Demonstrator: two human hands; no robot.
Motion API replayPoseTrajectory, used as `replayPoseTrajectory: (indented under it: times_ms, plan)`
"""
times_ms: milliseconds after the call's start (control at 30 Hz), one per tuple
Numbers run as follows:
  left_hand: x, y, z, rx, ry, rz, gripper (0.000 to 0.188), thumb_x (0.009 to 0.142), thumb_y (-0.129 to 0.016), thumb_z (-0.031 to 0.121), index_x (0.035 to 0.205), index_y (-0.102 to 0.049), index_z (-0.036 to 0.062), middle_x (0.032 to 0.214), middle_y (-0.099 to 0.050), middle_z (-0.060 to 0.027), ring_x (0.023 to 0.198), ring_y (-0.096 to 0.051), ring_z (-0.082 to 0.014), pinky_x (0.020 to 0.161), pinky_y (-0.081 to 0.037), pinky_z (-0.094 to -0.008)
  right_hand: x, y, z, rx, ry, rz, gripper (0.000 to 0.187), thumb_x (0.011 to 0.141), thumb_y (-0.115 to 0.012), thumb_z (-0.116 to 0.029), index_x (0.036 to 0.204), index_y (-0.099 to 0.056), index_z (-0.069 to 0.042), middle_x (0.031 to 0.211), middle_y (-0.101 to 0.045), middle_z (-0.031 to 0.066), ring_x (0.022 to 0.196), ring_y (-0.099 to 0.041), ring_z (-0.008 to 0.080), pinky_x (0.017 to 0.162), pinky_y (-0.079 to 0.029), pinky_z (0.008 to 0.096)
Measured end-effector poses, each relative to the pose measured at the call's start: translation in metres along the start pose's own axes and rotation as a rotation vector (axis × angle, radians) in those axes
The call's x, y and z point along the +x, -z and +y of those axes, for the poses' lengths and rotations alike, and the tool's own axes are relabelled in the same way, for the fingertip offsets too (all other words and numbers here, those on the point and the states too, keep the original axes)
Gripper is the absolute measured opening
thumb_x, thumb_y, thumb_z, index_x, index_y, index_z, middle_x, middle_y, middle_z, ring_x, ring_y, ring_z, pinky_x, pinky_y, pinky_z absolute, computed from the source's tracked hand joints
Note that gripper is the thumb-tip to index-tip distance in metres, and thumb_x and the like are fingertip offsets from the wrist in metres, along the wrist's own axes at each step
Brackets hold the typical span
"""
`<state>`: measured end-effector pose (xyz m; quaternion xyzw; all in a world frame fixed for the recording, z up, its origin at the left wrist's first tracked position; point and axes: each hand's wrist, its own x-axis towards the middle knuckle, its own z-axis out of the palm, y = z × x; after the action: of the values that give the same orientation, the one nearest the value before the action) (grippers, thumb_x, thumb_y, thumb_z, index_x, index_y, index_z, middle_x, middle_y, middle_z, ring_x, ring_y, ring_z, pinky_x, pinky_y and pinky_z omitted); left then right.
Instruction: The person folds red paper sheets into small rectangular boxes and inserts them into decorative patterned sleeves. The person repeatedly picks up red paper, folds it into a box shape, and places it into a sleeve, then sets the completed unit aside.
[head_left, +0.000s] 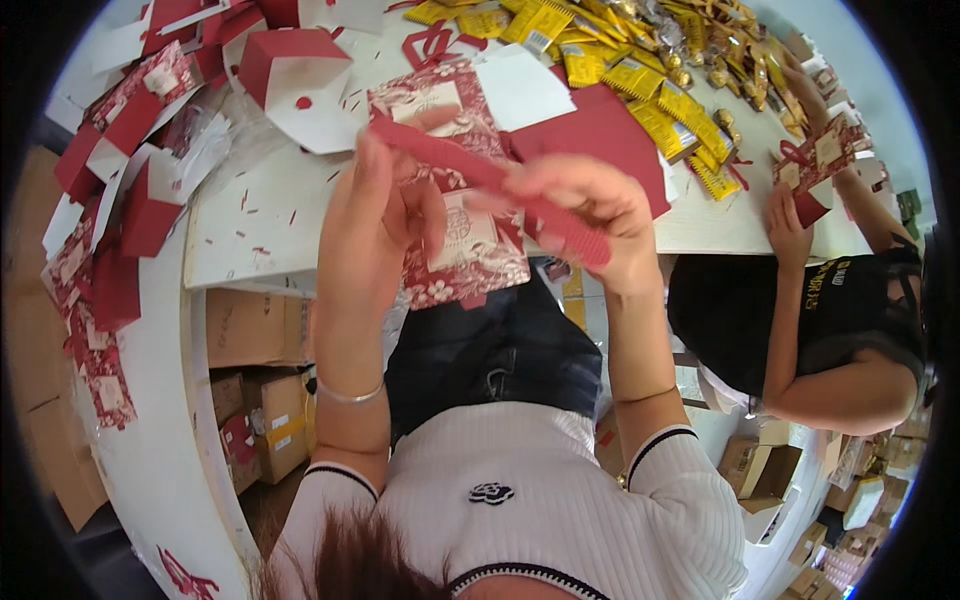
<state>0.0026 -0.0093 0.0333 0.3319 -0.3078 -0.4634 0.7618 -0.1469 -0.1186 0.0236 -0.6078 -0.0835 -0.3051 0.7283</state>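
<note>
A long, narrow red card piece [450,155] slants across in front of me, seen nearly edge-on, with a ribbed surface at its right end. My right hand [600,215] grips that right end, thumb and fingers on either side, somewhat blurred. At the upper left end, my left hand [375,215] is closed around the piece with its fingers curled. Below lie red-and-white floral printed cards [465,285] at the table's front edge, partly hidden by my hands. Plain red card sheets [600,130] and white sheets [515,90] lie just beyond.
Folded red boxes [290,75] with white insides crowd the left of the white table [245,220]. Yellow packets [640,80] are heaped at the back right. A co-worker [850,300] at right holds a floral box [815,165]. Cardboard cartons [270,420] stand under the table.
</note>
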Motion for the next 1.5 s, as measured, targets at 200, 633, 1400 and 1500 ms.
replayPoseTrajectory:
  times_ms: [200, 633, 1400, 1500]
  plan:
    - [-0.017, -0.017, -0.028, 0.568, -0.375, 0.329, 0.022, 0.083, -0.058, 0.009, 0.103, -0.057, -0.0020, 0.078, -0.061, -0.0071, 0.053, -0.052, -0.0071, 0.046, -0.043, -0.0178, -0.024, -0.018, 0.022, -0.200, 0.193, 0.209, 0.008, 0.076, -0.062, -0.006, 0.073, -0.058, 0.001, 0.075, -0.058, 0.0071, 0.072, -0.051, 0.0141, 0.071, -0.041, 0.0272]
    - [-0.044, -0.017, -0.034, 0.658, -0.390, 0.065, 0.020, 0.086, -0.053, 0.009, 0.102, -0.057, -0.0030, 0.090, -0.064, -0.0106, 0.070, -0.060, -0.0083, 0.055, -0.049, -0.0178, -0.029, -0.025, 0.019, -0.632, 0.089, 0.286, 0.012, 0.065, -0.071, -0.008, 0.072, -0.062, -0.007, 0.061, -0.054, -0.0007, 0.062, -0.048, 0.0132, 0.070, -0.034, 0.0269]
    - [-0.036, 0.018, -0.016, 0.718, -0.302, 0.318, 0.016, 0.079, -0.064, 0.008, 0.085, -0.053, -0.0019, 0.081, -0.059, -0.0066, 0.071, -0.056, -0.0082, 0.060, -0.048, -0.0196, 0.004, -0.012, 0.025, -0.882, 0.150, 0.378, 0.011, 0.075, -0.055, 0.008, 0.082, -0.060, 0.000, 0.081, -0.061, 0.0072, 0.074, -0.055, 0.0152, 0.069, -0.043, 0.0244]
    - [-0.026, 0.051, -0.014, 0.734, 0.049, 0.336, 0.020, 0.084, -0.059, 0.015, 0.092, -0.054, -0.0022, 0.086, -0.060, -0.0062, 0.072, -0.055, -0.0061, 0.062, -0.046, -0.0200, 0.030, 0.003, 0.030, -1.126, 0.227, 0.193, 0.010, 0.073, -0.059, 0.004, 0.081, -0.060, -0.001, 0.079, -0.060, 0.0072, 0.074, -0.054, 0.0179, 0.067, -0.043, 0.0268]
